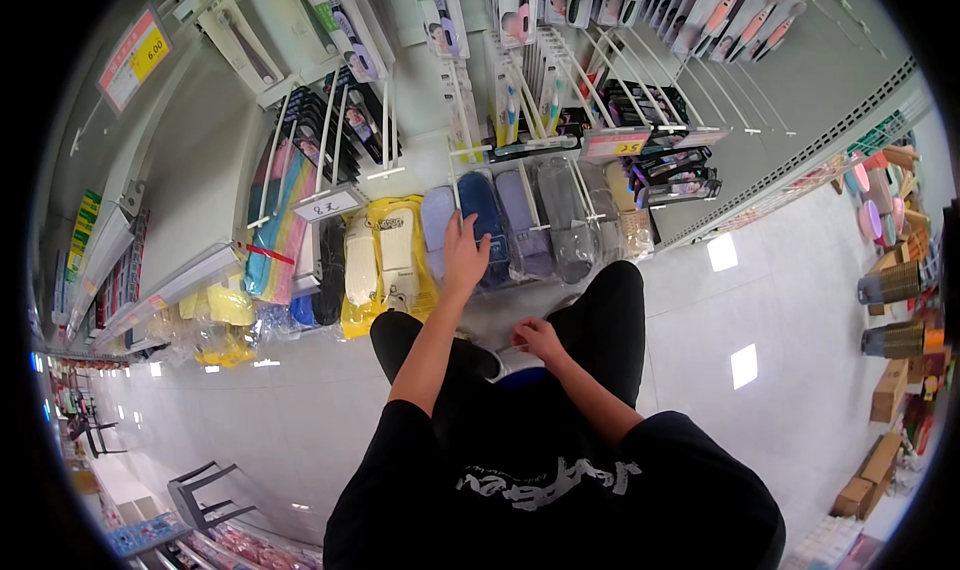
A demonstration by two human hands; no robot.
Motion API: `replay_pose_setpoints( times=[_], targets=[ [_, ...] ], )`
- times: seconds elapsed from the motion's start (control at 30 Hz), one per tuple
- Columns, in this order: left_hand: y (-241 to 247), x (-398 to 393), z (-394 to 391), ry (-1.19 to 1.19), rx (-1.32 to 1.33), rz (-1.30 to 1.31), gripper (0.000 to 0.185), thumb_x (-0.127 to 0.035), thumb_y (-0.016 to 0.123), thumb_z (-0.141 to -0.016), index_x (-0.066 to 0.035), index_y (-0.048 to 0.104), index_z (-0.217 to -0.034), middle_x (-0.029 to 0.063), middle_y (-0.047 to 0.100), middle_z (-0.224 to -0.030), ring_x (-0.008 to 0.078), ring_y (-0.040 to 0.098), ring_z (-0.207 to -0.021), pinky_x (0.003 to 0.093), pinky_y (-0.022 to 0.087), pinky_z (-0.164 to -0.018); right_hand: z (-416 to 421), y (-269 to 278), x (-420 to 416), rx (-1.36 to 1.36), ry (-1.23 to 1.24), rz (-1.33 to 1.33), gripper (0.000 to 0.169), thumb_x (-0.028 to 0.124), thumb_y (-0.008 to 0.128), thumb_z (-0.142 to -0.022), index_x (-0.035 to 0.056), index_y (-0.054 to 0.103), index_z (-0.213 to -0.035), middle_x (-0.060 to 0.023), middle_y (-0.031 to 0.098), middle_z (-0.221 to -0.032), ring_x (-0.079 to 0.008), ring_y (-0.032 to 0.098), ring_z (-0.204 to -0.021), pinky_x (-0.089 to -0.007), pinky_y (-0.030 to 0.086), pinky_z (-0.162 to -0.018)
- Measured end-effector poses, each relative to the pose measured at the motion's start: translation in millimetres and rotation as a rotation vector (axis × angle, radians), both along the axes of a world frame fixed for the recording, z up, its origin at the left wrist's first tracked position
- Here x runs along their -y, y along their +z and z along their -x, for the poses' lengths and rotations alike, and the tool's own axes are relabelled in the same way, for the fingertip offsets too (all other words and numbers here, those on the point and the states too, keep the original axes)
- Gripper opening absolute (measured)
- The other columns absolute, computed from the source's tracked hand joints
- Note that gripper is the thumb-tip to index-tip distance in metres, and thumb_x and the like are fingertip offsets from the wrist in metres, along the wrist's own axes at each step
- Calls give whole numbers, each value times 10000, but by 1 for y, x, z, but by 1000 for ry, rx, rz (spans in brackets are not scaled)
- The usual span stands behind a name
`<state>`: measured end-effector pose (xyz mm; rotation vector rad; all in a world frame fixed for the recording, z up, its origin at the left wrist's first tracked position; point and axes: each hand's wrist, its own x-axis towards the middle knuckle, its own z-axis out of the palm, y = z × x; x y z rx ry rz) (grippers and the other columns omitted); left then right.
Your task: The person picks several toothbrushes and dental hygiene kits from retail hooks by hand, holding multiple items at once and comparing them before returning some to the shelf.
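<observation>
Packed slippers lie in a row on the bottom shelf before me. My left hand is over them with its fingers apart, between a light lavender-blue slipper and a dark blue slipper. Its fingertips overlap the dark blue one; whether they press on it I cannot tell. Further right lie a purple slipper and a grey slipper in clear plastic. Cream slippers in a yellow bag sit to the left. Between my knees, my right hand is loosely curled; whether anything is in it cannot be seen.
White display hooks jut out above the slippers. Carded toothbrushes hang higher up. Striped packed goods hang at the left, near a handwritten price tag. A grey stool is on the tiled floor behind me. Cardboard boxes stand far right.
</observation>
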<state>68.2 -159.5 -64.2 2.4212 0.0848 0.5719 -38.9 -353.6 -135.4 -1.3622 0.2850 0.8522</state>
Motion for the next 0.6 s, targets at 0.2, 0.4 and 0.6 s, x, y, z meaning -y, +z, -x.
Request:
replay_pose_setpoints(
  times=[0.2,0.4,0.6],
  targets=[
    [-8,5,4,-10,-58,-145,368,-155,618,-764,-29,521,-1096,201,299,-1353,380,419,-1130,448,382,-904,-56,63,12,173,-370,-184,157,199,547,-864,63,569,-941,-57,615,-822,-147,606,-738,-280,489,-668],
    [-6,5,8,-27,-33,-165,307,-99,618,-717,-22,565,-1009,209,299,-1363,376,445,-1080,439,408,-855,-173,111,6,381,-517,-156,254,184,554,-825,26,545,-1023,-63,594,-912,-143,569,-825,-285,465,-697],
    [-12,8,10,-55,-69,-202,298,-61,629,-668,-46,560,-958,223,306,-1366,382,455,-1079,422,416,-853,-264,64,-3,191,-491,-144,494,402,558,-821,92,464,-1195,-97,505,-1141,-215,449,-1121,-418,360,-929]
  ],
)
